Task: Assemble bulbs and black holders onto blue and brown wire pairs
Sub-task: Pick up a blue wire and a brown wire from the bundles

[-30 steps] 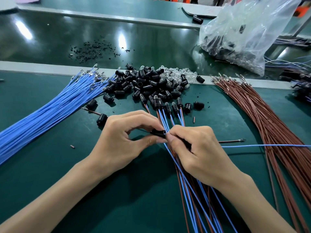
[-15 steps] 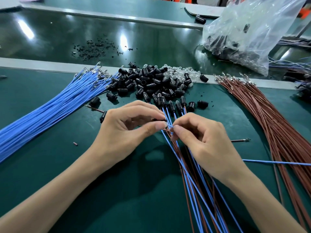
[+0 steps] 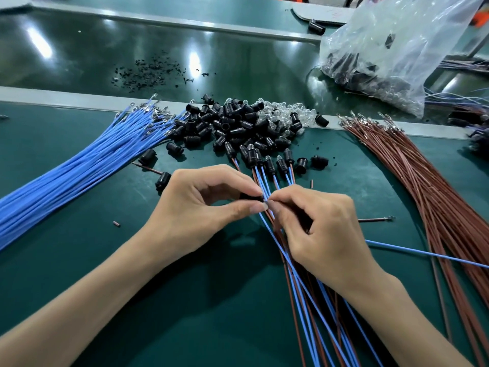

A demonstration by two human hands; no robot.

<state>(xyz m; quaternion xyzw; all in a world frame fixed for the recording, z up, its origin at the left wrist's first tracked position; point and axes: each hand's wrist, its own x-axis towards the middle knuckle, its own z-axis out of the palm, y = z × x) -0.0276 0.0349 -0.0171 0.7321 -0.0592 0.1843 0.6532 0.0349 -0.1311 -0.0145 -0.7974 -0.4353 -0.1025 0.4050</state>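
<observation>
L hand (image 3: 201, 215): thumb + index clamped on a black holder (image 3: 251, 198). It seems to lie sideways w/ one end toward the R hand, so a wire can go straight in.

R hand (image 3: 325, 234): fingertips pinched together on the end of a blue wire (image 3: 423, 254), right at the holder; other fingers curled under. The wire's tail runs out R across the mat (image 3: 105, 274), free to slide. Can't tell from my end if the terminal is seated, too small.

Hands work just above the done pairs (image 3: 267, 161), fanned w/ bulb ends far and tails toward me. I read that as the drop spot.

Stock is set by reach:
- blue wire bundle (image 3: 79, 165) on the L
- brown wire bundle (image 3: 436, 186) on the R
- holder pile (image 3: 225, 128) + clear bulbs (image 3: 280, 112) far centre
- bag (image 3: 397, 43) far R, prob. refill
</observation>
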